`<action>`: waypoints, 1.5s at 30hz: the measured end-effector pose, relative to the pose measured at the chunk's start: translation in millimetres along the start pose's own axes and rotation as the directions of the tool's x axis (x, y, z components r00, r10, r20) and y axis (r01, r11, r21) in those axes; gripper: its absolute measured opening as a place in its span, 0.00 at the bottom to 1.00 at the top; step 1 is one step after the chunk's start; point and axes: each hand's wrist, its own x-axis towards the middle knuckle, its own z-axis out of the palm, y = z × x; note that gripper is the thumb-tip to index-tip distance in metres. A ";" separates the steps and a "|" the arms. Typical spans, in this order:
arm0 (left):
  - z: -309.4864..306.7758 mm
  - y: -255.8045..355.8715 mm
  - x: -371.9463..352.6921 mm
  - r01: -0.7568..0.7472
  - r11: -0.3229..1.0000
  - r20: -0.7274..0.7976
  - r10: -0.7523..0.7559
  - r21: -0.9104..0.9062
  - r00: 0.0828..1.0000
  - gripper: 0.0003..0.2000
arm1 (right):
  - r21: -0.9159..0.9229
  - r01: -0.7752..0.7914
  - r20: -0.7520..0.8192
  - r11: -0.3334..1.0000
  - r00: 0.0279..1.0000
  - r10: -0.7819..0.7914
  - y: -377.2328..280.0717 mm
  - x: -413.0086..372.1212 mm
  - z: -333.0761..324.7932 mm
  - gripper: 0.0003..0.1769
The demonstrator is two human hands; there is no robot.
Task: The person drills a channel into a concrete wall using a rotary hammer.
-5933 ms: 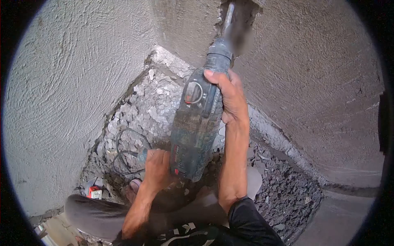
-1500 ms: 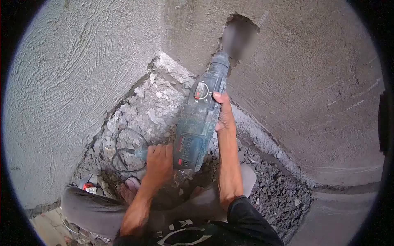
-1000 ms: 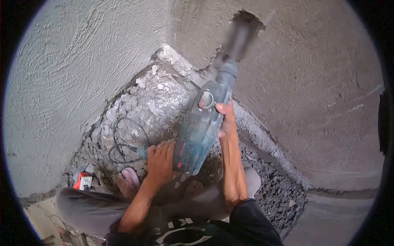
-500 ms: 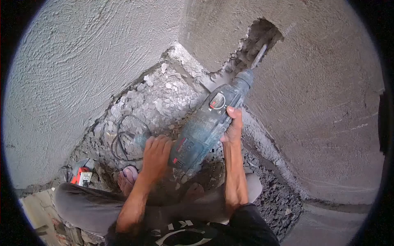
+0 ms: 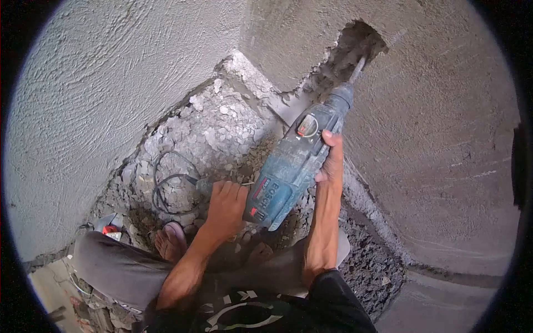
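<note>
A dusty blue rotary hammer drill (image 5: pixel 297 158) slants up to the right in the middle of the view. My left hand (image 5: pixel 225 208) is wrapped round its rear handle. Under the front of the body, my right hand (image 5: pixel 331 161) grips the drill, its thumb on the side. The bit (image 5: pixel 358 69) reaches into a rough hole (image 5: pixel 352 47) broken in the brown plastered wall (image 5: pixel 433 127); its tip is hard to make out inside the hole.
Broken plaster and rubble (image 5: pixel 222 119) fill the corner by the grey textured wall (image 5: pixel 122 83). A black cable (image 5: pixel 158 191) loops left of the drill. A red and white object (image 5: pixel 112 232) lies near my knee. My sandalled foot (image 5: pixel 171 242) stands on rubble.
The drill and both my hands have shifted to the right, and the drill body has moved slightly upward. The bit remains in the hole. My left knee now covers more of the red object.
</note>
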 end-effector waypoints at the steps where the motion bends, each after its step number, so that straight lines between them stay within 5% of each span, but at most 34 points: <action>1: 0.0 -2.3 1.3 -0.006 1.000 -0.001 0.006 0.014 1.000 0.17 | -0.004 -0.002 0.030 1.000 1.000 0.002 -3.5 -0.2 4.9 0.46; 6: -9.8 -9.9 7.9 0.003 1.000 -0.046 -0.004 -0.015 0.999 0.17 | -0.024 0.009 0.030 1.000 1.000 -0.008 7.8 11.7 1.9 0.47; 8: -21.3 -17.6 2.1 0.079 0.996 0.010 -0.079 -0.042 0.997 0.21 | -0.106 0.110 -0.034 0.988 0.993 -0.115 21.8 9.7 9.0 0.31; 12: -64.5 -43.3 -15.4 0.113 0.989 -0.044 -0.117 -0.092 0.992 0.27 | -0.270 0.203 -0.108 0.941 0.965 -0.239 61.4 -4.3 45.5 0.46; 15: -89.4 -45.9 -43.9 0.259 0.966 0.034 -0.259 -0.018 0.965 0.33 | -0.179 0.207 -0.001 0.962 0.978 -0.210 79.5 -23.9 81.1 0.50; 17: -95.0 -44.4 -55.9 0.336 0.941 0.018 -0.336 -0.038 0.942 0.33 | -0.021 0.021 0.119 1.000 0.993 -0.018 69.0 -33.6 106.2 0.47; 23: -177.8 -8.8 -45.2 0.261 0.948 0.106 -0.283 0.182 0.953 0.35 | 0.240 -0.134 0.163 0.961 0.982 0.097 52.4 -41.4 121.5 0.34; 24: -199.7 5.2 -41.5 0.257 0.935 0.188 -0.306 0.245 0.933 0.36 | 0.320 -0.205 0.122 0.925 0.977 0.174 49.1 -45.8 123.0 0.31; 25: -221.6 22.3 -31.7 0.243 0.936 0.247 -0.306 0.254 0.920 0.36 | 0.373 -0.295 0.271 0.880 0.941 0.200 59.1 -42.6 115.3 0.27; 28: -264.1 76.6 -1.9 0.290 0.873 0.347 -0.432 0.392 0.832 0.36 | 0.550 -0.443 0.361 0.708 0.891 0.277 57.2 -54.3 117.1 0.26; 32: -283.7 134.2 44.9 0.145 0.805 0.372 -0.415 0.575 0.830 0.37 | 0.648 -0.508 0.393 0.568 0.861 0.322 29.8 -59.5 110.4 0.27; 33: -283.3 146.7 60.3 0.150 0.797 0.366 -0.425 0.585 0.828 0.37 | 0.611 -0.448 0.285 0.652 0.893 0.347 13.1 -62.2 112.8 0.29; 36: -269.2 169.5 100.6 0.125 0.768 0.370 -0.437 0.629 0.820 0.40 | 0.682 -0.402 0.265 0.611 0.915 0.305 9.0 -45.1 103.5 0.26; 38: -260.9 171.5 111.7 0.008 0.806 0.400 -0.302 0.591 0.865 0.43 | 0.668 -0.404 0.246 0.625 0.913 0.326 -2.1 -41.8 95.1 0.26; 42: -249.7 171.0 132.3 -0.001 0.786 0.444 -0.349 0.619 0.825 0.44 | 0.643 -0.315 0.150 0.698 0.945 0.289 8.1 -27.8 75.5 0.29; 45: -246.0 152.1 146.7 -0.087 0.867 0.512 -0.207 0.491 0.833 0.42 | 0.670 -0.377 0.174 0.640 0.918 0.357 19.8 -16.0 60.6 0.30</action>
